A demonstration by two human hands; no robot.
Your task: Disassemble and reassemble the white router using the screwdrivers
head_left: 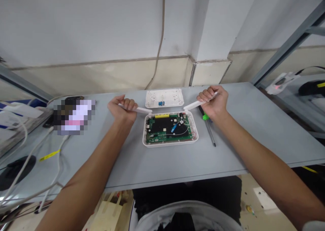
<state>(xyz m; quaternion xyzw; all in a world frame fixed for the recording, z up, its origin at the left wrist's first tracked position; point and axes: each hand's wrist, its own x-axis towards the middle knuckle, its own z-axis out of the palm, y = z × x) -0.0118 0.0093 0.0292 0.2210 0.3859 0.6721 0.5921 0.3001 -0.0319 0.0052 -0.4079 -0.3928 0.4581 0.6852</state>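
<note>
An opened white router (170,144) lies on the grey table, its green circuit board (152,138) facing up with a blue fibre connector (174,127) and thin white fibre on it. Two white antennas stick out from its back corners. My left hand (124,109) is closed around the left antenna (144,111); my right hand (214,100) is closed around the right antenna (191,105). Under my right hand lies a screwdriver (210,131) with a green collar, its handle partly hidden. Behind the router sits the detached white cover (165,95).
At the left are a blurred-out item (76,117), white cables (59,160) with a yellow tag (50,155), and a black computer mouse (19,171). A white handheld scanner (280,83) stands at the far right. Grey metal posts rise at both sides, with a wall behind.
</note>
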